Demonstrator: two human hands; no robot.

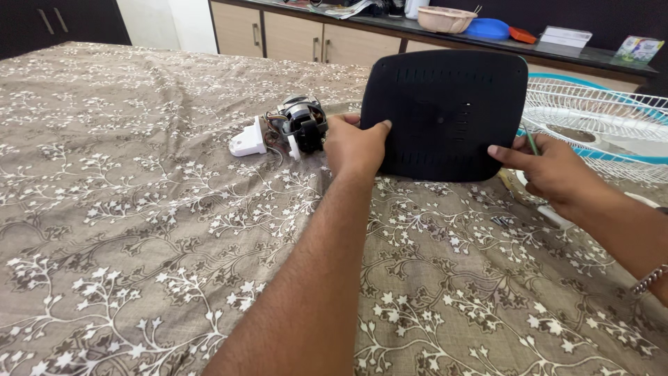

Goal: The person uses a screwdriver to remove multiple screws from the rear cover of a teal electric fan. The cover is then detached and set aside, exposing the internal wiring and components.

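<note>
Head view: my left hand grips the black plastic cover upright on the bed; my right hand steadies its other edge, pinching a green screwdriver. Motor already out, near the far edge; cover still unplaced.

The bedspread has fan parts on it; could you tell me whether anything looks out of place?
Yes: a bare fan motor with loose wires lies on the bedspread, and small screws sit loose near the right hand.

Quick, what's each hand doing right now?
Left hand: gripping the black panel by its left edge.
Right hand: steadying the panel's right edge, holding a thin green tool.
</note>
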